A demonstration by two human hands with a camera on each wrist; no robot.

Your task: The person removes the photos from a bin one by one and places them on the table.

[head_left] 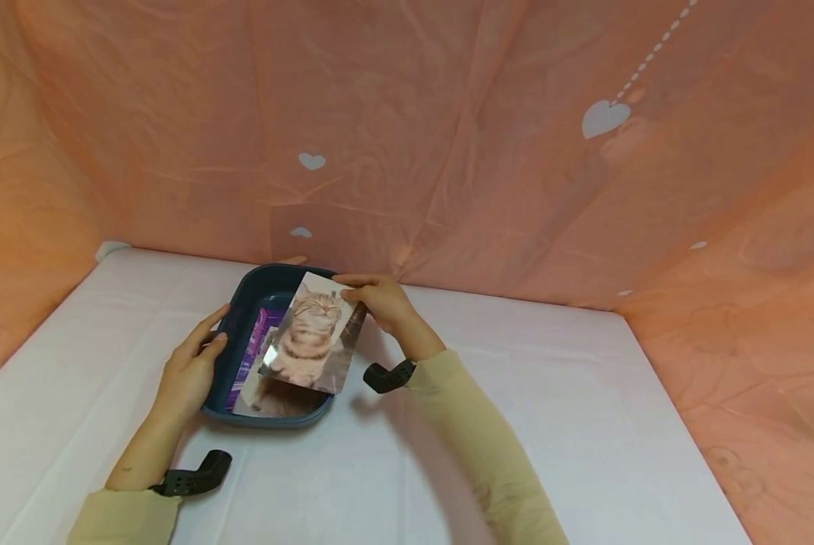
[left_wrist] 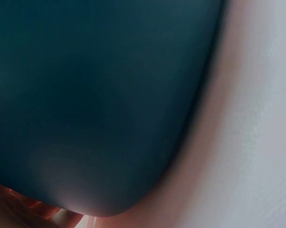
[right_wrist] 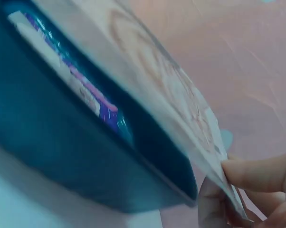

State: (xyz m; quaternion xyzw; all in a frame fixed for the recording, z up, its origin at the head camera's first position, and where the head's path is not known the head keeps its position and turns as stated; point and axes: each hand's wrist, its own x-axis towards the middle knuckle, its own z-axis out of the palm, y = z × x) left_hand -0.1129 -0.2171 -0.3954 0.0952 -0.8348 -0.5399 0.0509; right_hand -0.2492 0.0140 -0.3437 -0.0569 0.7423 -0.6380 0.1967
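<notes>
A dark blue-green plastic tray [head_left: 241, 333] with rounded corners appears tilted over the table. On its left side my left hand [head_left: 190, 372] grips the wall; in the left wrist view, fingers [left_wrist: 19, 211] show at the tray's underside [left_wrist: 100, 104]. My right hand [head_left: 386, 306] pinches the upper right corner of a glossy cat picture card [head_left: 311, 333] between thumb and fingers. That card slants over the tray's right part. Under it, inside the tray, lie another picture card [head_left: 257, 390], partly hidden, and a purple printed packet or card [head_left: 248, 363].
A white cloth [head_left: 550, 424] covers the table. Orange-pink curtains [head_left: 407, 136] with white hearts hang at the back and both sides. The tray is near the back edge. Each wrist wears a black camera mount [head_left: 195, 474].
</notes>
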